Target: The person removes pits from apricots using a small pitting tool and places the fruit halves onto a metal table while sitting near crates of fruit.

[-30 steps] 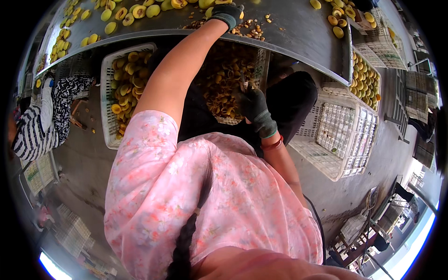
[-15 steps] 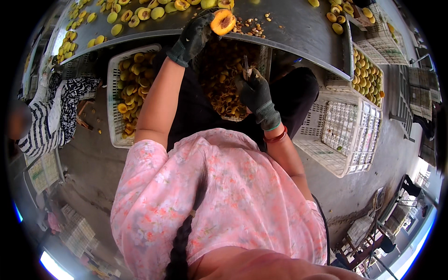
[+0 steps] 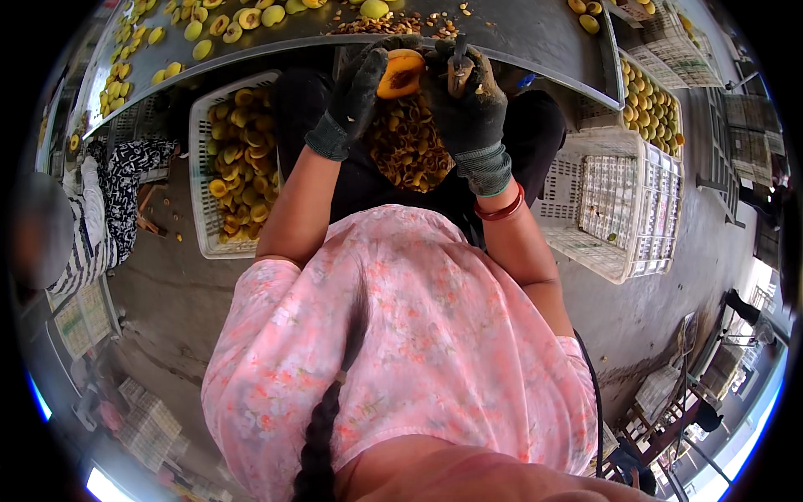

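Both my hands wear dark gloves and are raised at the near edge of the metal table (image 3: 535,52). My left hand (image 3: 353,99) is closed round a yellow peach half (image 3: 401,74), its orange cut face and dark pit hollow showing. Close beside the fruit, my right hand (image 3: 475,117) grips a small wood-handled tool (image 3: 458,74) with a metal end pointing up. Whether the right fingers touch the peach half cannot be made out. Under my hands, between my knees, lies a heap of peach scraps (image 3: 406,146).
Peach halves (image 3: 232,32) and loose pits (image 3: 376,25) lie on the table. A white crate (image 3: 201,205) of halves stands on my left. On my right are a tipped white crate (image 3: 615,243) and a fruit-filled crate (image 3: 679,117). Another person (image 3: 96,213) sits at far left.
My right hand has come up from over the scraps to the peach half, tool in grip. The left hand has drawn slightly nearer and to the right, still holding the fruit.
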Demonstrator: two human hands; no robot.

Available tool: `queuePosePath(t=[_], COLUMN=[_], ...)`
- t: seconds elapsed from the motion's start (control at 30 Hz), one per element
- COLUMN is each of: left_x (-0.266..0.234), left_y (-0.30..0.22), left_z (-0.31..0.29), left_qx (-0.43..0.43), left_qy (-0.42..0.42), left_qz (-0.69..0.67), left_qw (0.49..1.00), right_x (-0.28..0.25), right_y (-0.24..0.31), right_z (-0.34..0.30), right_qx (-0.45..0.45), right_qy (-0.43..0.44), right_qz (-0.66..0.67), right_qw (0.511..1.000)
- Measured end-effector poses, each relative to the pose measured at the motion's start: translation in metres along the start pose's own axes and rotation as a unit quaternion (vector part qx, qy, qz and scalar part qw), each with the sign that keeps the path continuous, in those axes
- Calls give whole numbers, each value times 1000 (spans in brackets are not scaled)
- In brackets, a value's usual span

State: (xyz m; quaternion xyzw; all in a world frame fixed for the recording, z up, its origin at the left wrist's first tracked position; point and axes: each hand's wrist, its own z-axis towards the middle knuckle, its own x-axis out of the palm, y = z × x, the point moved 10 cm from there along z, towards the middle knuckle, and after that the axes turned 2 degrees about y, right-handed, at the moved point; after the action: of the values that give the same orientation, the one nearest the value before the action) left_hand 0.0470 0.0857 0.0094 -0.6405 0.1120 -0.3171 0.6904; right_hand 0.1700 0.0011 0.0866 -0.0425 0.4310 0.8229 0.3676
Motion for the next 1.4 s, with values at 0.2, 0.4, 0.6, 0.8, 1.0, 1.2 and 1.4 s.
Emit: queuePosePath(t=[0.2, 0.4, 0.6, 0.8, 1.0, 1.2, 1.4], left_x=[13, -12, -12, -11, 12, 13, 13], left_y=[1, 13, -12, -9, -42, -39, -40], left_z=[-12, -8, -1, -4, -10, -10, -10], left_qx=[4, 85, 39, 6, 104, 145, 169], left_qy=[-51, -110, -132, -132, -114, -144, -112], left_qz=[16, 212, -16, -59, 79, 32, 14], left_qw=[999, 967, 990, 989, 985, 978, 979], right_x=[4, 6, 12, 26, 34, 46, 64], right_y=[-1, 3, 24, 18, 8, -3, -16], right_z=[-4, -14, -23, -26, -32, -38, -61], right_qx=[46, 54, -7, 2, 42, 63, 308], right_qy=[57, 41, 92, 145, 152, 170, 222], right_qz=[26, 88, -15, -13, -38, 58, 327], right_qw=[997, 994, 996, 989, 987, 982, 866])
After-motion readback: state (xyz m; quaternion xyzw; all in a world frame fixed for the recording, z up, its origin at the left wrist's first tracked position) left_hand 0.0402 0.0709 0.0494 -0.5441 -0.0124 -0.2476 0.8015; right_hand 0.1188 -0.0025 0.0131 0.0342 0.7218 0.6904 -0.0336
